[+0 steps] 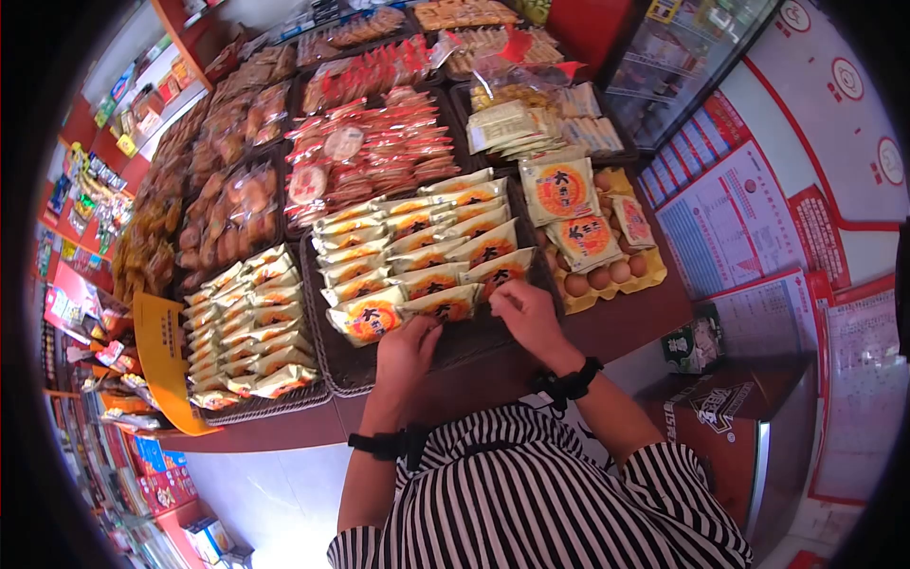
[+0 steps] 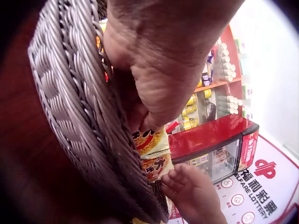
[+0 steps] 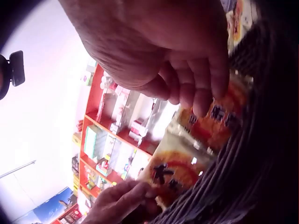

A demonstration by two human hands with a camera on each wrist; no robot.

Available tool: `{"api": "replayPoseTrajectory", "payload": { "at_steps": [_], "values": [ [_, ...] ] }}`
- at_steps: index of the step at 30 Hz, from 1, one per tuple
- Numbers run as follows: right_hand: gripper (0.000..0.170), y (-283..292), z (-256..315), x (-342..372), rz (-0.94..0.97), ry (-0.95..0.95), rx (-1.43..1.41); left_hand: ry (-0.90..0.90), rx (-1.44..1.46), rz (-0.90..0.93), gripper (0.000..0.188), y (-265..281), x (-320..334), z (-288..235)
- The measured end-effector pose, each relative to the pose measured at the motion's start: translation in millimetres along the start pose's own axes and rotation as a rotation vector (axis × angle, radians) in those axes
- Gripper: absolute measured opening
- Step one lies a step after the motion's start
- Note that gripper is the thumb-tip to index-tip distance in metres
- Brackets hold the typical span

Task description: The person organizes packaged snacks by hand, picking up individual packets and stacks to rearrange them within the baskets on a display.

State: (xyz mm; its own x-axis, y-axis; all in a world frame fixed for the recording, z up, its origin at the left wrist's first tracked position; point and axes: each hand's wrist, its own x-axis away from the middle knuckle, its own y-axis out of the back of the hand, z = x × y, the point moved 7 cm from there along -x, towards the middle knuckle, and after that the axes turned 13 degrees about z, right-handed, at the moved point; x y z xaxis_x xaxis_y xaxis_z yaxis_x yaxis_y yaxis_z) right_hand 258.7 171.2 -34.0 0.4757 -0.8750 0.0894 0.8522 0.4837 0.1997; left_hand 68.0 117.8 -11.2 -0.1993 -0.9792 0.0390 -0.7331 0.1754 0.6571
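Rows of cream snack packets with orange print [image 1: 445, 248] stand in a dark woven basket [image 1: 343, 372]. My left hand [image 1: 408, 353] is at the front row, its thumb and finger pinching the lower edge of the middle packet [image 1: 447, 305]. In the left wrist view its fingertips are hidden behind the basket's rim [image 2: 84, 93]. My right hand [image 1: 531, 321] is at the front right packet [image 1: 502, 269]. Its loosely bent fingers [image 3: 202, 88] rest against the front of that packet [image 3: 215, 126] in the right wrist view.
Another basket of similar packets [image 1: 256, 327] stands at the left beside a yellow board [image 1: 161, 356]. Red-wrapped snacks [image 1: 379, 142] fill a tray behind. At the right, packets [image 1: 580, 242] lie over an egg tray [image 1: 654, 270]. A glass-door fridge [image 1: 664, 66] stands beyond.
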Motion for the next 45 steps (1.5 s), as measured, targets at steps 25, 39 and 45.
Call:
{"api": "replayPoseTrajectory", "payload": {
  "at_steps": [25,39,45],
  "values": [
    [0.079,218,-19,-88,-0.516,-0.255,0.725,0.059,0.029,-0.178,0.006,9,42,-2],
    [0.043,232,-53,-99,-0.407,-0.032,0.079,0.015,-0.040,-0.158,0.003,4,33,-15],
    [0.037,224,-1,-55,-0.415,0.189,-0.417,0.019,-0.110,-0.192,0.006,14,34,-23]
  ]
}}
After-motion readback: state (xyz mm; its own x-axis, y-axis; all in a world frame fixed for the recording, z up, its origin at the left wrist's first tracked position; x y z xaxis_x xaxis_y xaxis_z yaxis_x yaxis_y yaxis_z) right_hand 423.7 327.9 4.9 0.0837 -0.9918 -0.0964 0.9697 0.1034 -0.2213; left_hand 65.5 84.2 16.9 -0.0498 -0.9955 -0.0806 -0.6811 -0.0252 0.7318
